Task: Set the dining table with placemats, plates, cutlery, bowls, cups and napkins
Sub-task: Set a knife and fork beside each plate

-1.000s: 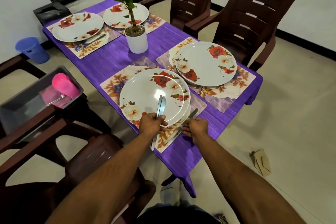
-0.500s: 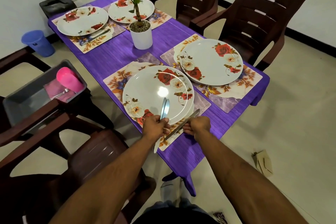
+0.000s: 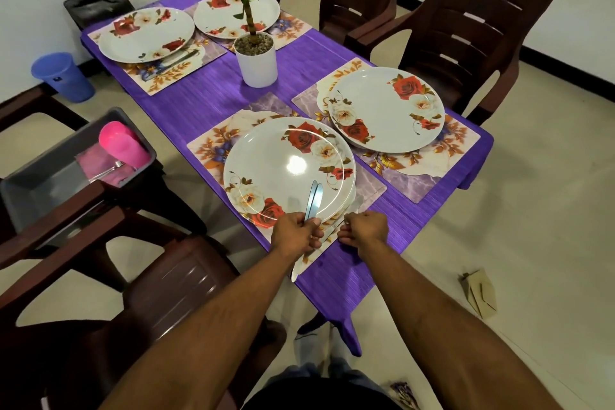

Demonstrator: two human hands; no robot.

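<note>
Left hand (image 3: 297, 234) grips two knives (image 3: 313, 200); right hand (image 3: 365, 227) pinches a further piece of cutlery (image 3: 333, 230) at the near plate (image 3: 289, 170).

Left fingers are curled around the knife handles, blades projecting beyond the knuckles over the plate's near rim. Right fingers are curled, tips narrowly pinched on the cutlery, which lies on the placemat (image 3: 213, 146) just beside the plate edge, between the two hands; its type cannot be determined. Beyond the fingers: a second plate (image 3: 382, 110), a potted plant (image 3: 256, 56), two more plates on the purple tablecloth (image 3: 206, 100). Left of the left hand, a grey tub (image 3: 40, 173) contains a pink cup (image 3: 123, 143).
</note>
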